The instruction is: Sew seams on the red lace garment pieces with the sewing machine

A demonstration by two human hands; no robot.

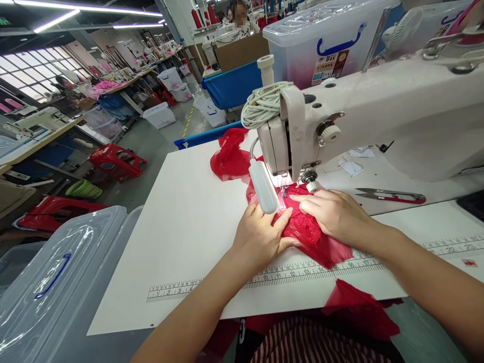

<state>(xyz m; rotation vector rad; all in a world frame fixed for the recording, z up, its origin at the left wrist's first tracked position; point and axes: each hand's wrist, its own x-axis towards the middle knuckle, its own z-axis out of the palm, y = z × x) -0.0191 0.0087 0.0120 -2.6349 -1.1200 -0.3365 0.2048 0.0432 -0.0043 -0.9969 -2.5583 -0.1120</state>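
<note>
A piece of red lace and sheer fabric (308, 227) lies under the needle area of a white sewing machine (378, 106). My left hand (260, 229) holds its left edge, thumb and forefinger on the cloth, with some fingertips hidden behind the lamp. From the right, my right hand (336, 214) grips the lace close to the presser foot (283, 190), fingers bent and pressed down. A small white lamp (263, 186) on a bent neck hangs before the needle. More red fabric (232, 156) is bunched behind the machine head.
Red-handled thread snips (391, 195) lie right of my right hand. A printed ruler (295, 272) runs along the table's front. Red cloth (361, 307) hangs at my lap. Lidded plastic boxes (68, 282) stand at left; another bin (325, 45) sits behind the machine. A person (242, 22) sits farther back.
</note>
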